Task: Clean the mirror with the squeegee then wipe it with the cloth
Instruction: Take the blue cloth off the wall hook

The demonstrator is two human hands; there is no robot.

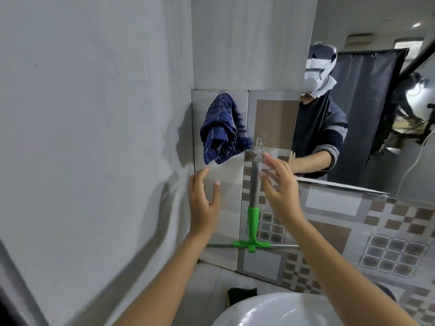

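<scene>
Squeegee: grey-handled squeegee with a green plastic neck and crossbar (pixel 253 222), dead centre of the frame, hanging upright from a small clear hook (pixel 258 143) on the patterned brown-and-grey tiled wall (pixel 388 231), blade bar lying level at the bottom.
Right hand: right hand (pixel 281 191) up and open, fingers spread, holding nothing; it sits just right of the grey handle, fingertips level with the handle's top. Whether a finger brushes the handle, I can't tell.
Left hand: left hand (pixel 204 205) also open, fingers straight and pointing up, empty; it stands left of the handle with a clear gap, so the squeegee hangs between the two hands.
Cloth: dark blue checked cloth (pixel 221 130) bunched and hanging up-left of the hook, its lower edge just above the left fingertips, apart from them.
Mirror: frameless wall mirror (pixel 367 109) fills the upper right, its left edge just beyond the right hand.
Basin: white ceramic sink (pixel 270 309) at bottom centre, between the forearms.
</scene>
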